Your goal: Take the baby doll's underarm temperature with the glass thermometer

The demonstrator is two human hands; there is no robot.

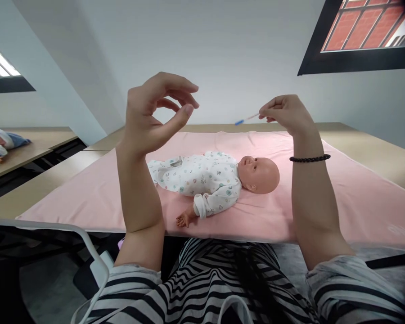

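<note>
Holds left forearm [138,193] upright from a bent elbow, with left hand [141,112] raised, fingers curved inward toward the thumb in a loose, rounded arch and the thumb tip near the fingertips. Holds right forearm [313,198] raised and slanted inward, with right hand [286,112] flexed toward the left at the wrist, thumb and fingertips pinched together, well apart from left hand

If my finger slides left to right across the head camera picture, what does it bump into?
Part of a doll on the far-left table → the left hand → a thin blue-tipped stick → the right hand → red brickwork outside.
</note>
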